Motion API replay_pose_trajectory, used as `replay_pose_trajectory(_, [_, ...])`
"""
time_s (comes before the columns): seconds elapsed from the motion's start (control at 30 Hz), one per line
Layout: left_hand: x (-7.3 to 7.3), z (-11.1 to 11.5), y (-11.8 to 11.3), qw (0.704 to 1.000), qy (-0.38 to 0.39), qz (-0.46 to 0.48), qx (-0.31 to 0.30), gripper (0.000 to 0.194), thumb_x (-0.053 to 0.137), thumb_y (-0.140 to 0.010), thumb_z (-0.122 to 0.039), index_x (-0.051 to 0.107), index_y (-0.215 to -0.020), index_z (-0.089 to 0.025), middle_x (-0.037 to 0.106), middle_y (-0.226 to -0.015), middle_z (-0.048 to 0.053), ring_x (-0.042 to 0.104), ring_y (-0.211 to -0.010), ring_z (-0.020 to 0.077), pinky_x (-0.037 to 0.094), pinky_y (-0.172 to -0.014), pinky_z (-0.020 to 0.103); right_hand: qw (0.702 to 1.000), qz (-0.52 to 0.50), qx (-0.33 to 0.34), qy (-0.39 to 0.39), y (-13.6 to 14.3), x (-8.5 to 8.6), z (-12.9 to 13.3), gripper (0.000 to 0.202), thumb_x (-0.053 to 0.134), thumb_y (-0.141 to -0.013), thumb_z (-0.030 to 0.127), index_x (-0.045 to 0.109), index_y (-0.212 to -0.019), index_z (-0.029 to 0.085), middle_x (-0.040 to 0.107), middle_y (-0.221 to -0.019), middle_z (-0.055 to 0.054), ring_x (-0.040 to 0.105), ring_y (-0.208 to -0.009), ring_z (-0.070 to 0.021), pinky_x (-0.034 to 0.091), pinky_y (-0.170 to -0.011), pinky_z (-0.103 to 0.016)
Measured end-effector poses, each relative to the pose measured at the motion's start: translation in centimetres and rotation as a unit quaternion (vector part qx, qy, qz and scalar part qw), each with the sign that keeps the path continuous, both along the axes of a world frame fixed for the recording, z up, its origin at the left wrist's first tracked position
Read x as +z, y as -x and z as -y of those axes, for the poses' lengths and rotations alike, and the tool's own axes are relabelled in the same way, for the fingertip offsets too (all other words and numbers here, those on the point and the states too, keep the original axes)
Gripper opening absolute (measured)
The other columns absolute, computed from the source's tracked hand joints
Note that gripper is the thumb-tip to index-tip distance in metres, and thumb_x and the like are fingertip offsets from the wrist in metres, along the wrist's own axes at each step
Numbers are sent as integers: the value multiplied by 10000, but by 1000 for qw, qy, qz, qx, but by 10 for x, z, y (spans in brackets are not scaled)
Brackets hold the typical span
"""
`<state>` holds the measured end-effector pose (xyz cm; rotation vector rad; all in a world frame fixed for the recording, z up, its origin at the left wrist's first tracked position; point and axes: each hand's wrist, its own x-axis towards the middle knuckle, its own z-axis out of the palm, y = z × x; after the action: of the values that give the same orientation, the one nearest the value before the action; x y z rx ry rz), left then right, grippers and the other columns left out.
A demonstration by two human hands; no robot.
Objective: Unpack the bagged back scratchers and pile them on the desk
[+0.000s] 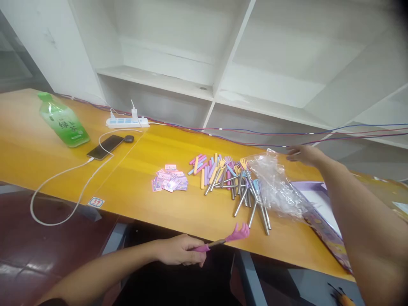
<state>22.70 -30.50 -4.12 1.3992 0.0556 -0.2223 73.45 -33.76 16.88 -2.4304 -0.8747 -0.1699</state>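
My left hand (181,250) is closed round the pink handle of a small back scratcher (237,233), whose pink claw points right, in front of the table edge. My right hand (302,154) reaches over the far right of the table, just beyond a heap of clear plastic bags (276,182); its fingers are stretched out and nothing shows in them. Left of the bags lie metal rods with coloured claws (256,187). Beside these are several pastel handles (202,177). Small printed cards (170,180) form a pile further left.
An open printed box (331,238) lies at the right under my forearm. At the left are a green bottle (65,123), a phone (105,147) with a white cable, and a power strip (127,123). Thin cables run along the back below white shelves (159,83).
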Motion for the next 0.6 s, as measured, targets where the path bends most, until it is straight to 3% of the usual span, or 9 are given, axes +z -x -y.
replay_pose_trajectory(0.07, [1, 6, -1, 997, 71, 7, 26, 558, 601, -992, -733, 625, -985, -175, 406, -665, -68, 353, -581, 90, 311, -569, 230, 1000, 4, -14, -21, 10, 2, 9, 228, 718, -900, 179, 771, -974, -31, 788, -993, -217, 594, -672, -69, 350, -708, -331])
replay_pose_trajectory(0.13, [0, 11, -3, 991, 113, 29, 69, 544, 531, -1032, -722, 580, -1018, -181, 385, -665, -79, 325, -563, 89, 311, -564, 237, 998, 20, -19, -54, 39, -3, 24, 271, 622, -977, 178, 761, -1141, 14, 792, -1018, -195, 611, -716, -86, 377, -737, -319])
replay_pose_trajectory(0.23, [2, 17, -5, 984, 59, 68, 155, 495, 453, -1078, -681, 530, -1125, -194, 413, -700, -80, 355, -546, 93, 324, -549, 241, 991, -5, 34, -126, 126, -44, 54, 333, 512, -1017, 238, 727, -1255, 148, 786, -1068, -123, 635, -678, -93, 431, -673, -262])
replay_pose_trajectory(0.27, [3, 18, -4, 980, 6, 78, 184, 463, 437, -1097, -645, 523, -1169, -196, 433, -712, -76, 380, -553, 97, 343, -560, 243, 975, -92, 96, -176, 164, -66, 64, 351, 551, -985, 259, 696, -1295, 180, 772, -1127, -114, 616, -616, -93, 432, -601, -250])
replay_pose_trajectory(0.33, [6, 20, -3, 959, -129, 92, 235, 377, 402, -1135, -544, 535, -1211, -200, 517, -763, -45, 478, -621, 116, 417, -637, 259, 899, -334, 201, -202, 242, -112, 82, 543, 653, -927, 378, 572, -1456, 289, 736, -1235, -93, 572, -525, -99, 399, -455, -236])
replay_pose_trajectory(0.4, [8, 19, -1, 919, -259, 101, 279, 315, 361, -1155, -438, 566, -1214, -206, 638, -907, 20, 604, -784, 153, 491, -771, 293, 797, -517, 244, -195, 310, -146, 93, 696, 767, -866, 429, 513, -1506, 332, 710, -1262, -98, 520, -506, -86, 383, -403, -228])
replay_pose_trajectory(0.43, [9, 19, -1, 897, -314, 101, 293, 302, 347, -1157, -397, 576, -1220, -211, 676, -995, 49, 645, -870, 174, 512, -825, 309, 757, -565, 241, -224, 337, -155, 96, 690, 792, -861, 464, 524, -1481, 323, 681, -1305, -112, 517, -533, -87, 330, -369, -210])
replay_pose_trajectory(0.5, [10, 18, -2, 851, -427, 83, 296, 273, 363, -1149, -337, 589, -1241, -214, 709, -1086, 78, 687, -963, 211, 541, -873, 336, 697, -620, 228, -279, 372, -159, 98, 570, 794, -893, 507, 568, -1378, 309, 658, -1271, -84, 397, -506, -43, 252, -351, -184])
replay_pose_trajectory(0.6, [12, 18, -6, 766, -586, 14, 263, 192, 454, -1112, -270, 628, -1151, -198, 716, -1011, 87, 704, -920, 255, 564, -817, 364, 649, -644, 206, -349, 393, -146, 95, 414, 830, -893, 503, 598, -1142, 268, 592, -1036, 11, 255, -521, -26, 210, -371, -156])
